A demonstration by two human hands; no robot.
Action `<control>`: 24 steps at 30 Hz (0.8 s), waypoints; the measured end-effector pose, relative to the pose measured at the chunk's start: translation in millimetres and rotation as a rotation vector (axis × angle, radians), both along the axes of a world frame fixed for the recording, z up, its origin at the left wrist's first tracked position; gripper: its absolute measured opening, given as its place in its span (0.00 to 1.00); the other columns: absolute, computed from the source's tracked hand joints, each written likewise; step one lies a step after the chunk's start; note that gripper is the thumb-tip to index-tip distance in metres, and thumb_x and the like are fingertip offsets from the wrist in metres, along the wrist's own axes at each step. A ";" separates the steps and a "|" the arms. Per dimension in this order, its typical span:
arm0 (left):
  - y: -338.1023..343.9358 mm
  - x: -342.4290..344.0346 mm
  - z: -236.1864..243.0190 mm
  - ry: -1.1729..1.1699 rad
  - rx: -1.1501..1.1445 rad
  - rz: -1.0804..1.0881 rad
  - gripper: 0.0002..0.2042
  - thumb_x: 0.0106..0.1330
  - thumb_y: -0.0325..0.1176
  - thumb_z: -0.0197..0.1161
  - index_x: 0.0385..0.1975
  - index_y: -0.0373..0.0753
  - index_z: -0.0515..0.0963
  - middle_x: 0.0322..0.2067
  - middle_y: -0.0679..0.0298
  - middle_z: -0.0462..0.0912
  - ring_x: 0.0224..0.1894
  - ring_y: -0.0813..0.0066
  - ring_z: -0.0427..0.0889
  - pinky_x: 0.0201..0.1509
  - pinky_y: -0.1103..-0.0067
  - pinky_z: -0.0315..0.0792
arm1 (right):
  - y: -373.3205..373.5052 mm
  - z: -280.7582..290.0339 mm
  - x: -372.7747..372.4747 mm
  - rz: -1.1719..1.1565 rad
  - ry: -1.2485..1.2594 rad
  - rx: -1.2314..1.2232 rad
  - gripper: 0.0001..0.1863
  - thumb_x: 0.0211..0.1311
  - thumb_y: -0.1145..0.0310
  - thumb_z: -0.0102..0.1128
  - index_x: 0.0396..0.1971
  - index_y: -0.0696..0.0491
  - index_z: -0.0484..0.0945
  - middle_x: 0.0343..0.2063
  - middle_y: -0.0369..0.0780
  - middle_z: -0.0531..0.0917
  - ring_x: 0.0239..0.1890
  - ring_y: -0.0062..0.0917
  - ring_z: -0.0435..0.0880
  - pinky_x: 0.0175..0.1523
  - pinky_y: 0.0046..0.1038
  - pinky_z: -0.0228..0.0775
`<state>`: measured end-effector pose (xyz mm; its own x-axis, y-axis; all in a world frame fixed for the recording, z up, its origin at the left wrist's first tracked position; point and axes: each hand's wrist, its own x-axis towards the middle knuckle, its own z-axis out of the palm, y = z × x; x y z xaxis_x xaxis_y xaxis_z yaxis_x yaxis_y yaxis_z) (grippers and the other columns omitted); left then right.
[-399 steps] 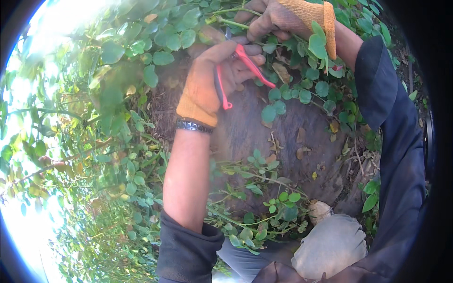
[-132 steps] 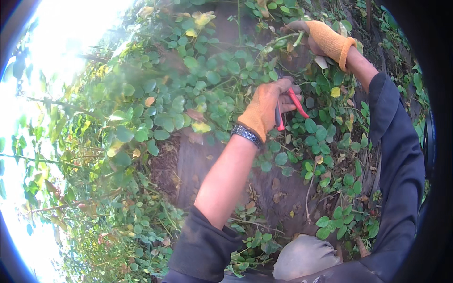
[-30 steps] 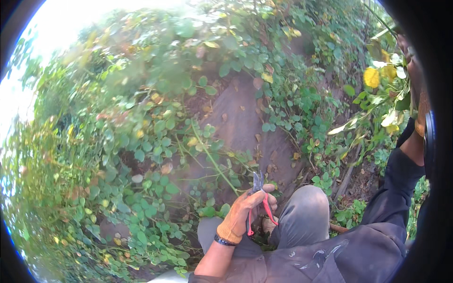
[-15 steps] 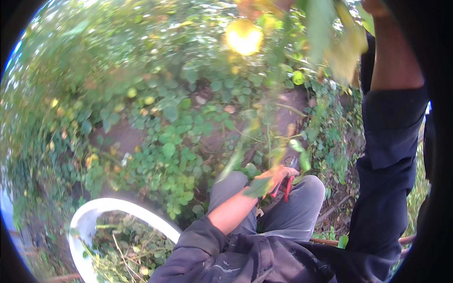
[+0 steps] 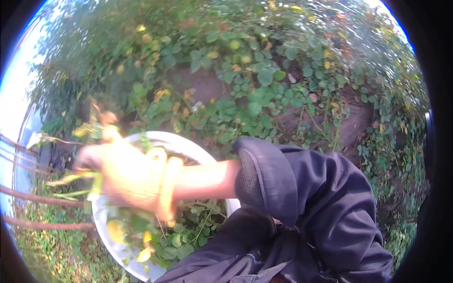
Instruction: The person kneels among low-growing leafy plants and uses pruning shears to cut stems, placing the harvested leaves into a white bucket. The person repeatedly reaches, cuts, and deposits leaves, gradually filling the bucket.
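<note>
My right arm reaches across to the left, and my right hand (image 5: 132,174), in a yellow-orange glove, hovers over a white tub (image 5: 160,137). It is blurred and overexposed, with fingers closed round cut leafy stems (image 5: 78,181). Stem ends and leaves poke out on both sides of the fist. Inside the tub lies a heap of green cuttings (image 5: 193,226) with some yellow leaves (image 5: 144,254). My left sleeve (image 5: 222,245) lies low in front of me; the right sleeve covers my left hand, so what it holds is hidden.
Dense leafy vines (image 5: 255,99) spread over the ground ahead and rise on both sides. Brown soil (image 5: 200,85) shows through gaps between the leaves. At the left, thin brown rods (image 5: 47,199) run toward the tub.
My right hand has swung from the upper right to the tub at the left, carrying stems. My left hand, earlier holding a red-handled tool near my knees, is now hidden. The view has shifted left.
</note>
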<state>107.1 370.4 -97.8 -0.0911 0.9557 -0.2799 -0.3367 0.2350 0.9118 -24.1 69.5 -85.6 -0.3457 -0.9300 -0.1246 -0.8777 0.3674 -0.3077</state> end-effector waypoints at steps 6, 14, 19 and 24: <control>-14.7 -10.2 -4.3 0.033 0.020 0.082 0.25 0.76 0.53 0.62 0.46 0.32 0.87 0.39 0.57 0.91 0.40 0.63 0.87 0.49 0.70 0.78 | -56.6 -98.7 1.3 0.292 0.491 0.433 0.16 0.72 0.61 0.63 0.53 0.49 0.89 0.54 0.38 0.90 0.56 0.36 0.87 0.64 0.41 0.77; -11.0 -12.7 -7.7 0.081 0.023 0.092 0.25 0.76 0.52 0.61 0.42 0.31 0.87 0.38 0.55 0.92 0.40 0.63 0.87 0.50 0.69 0.79 | -24.0 -21.6 36.1 -0.111 0.008 0.580 0.26 0.64 0.63 0.76 0.63 0.38 0.88 0.59 0.37 0.90 0.57 0.37 0.90 0.65 0.41 0.85; -3.2 -4.8 -4.5 0.109 0.033 0.016 0.25 0.76 0.52 0.61 0.40 0.30 0.87 0.38 0.55 0.92 0.40 0.63 0.88 0.50 0.69 0.79 | -15.2 -1.9 29.7 -0.051 -0.286 0.595 0.30 0.67 0.62 0.71 0.70 0.40 0.77 0.65 0.35 0.85 0.63 0.39 0.86 0.67 0.44 0.81; 19.6 0.1 -6.0 0.128 0.080 -0.097 0.25 0.76 0.52 0.61 0.37 0.30 0.87 0.38 0.54 0.93 0.40 0.63 0.88 0.51 0.68 0.79 | 49.0 34.6 44.7 -0.016 0.111 -0.200 0.24 0.65 0.62 0.67 0.62 0.43 0.78 0.54 0.37 0.84 0.57 0.43 0.86 0.61 0.45 0.79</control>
<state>107.2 390.0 -103.8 -0.0272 0.9806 -0.1942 -0.1960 0.1853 0.9629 20.6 118.4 -50.9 -0.3622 -0.9266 0.1014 -0.9047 0.3233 -0.2774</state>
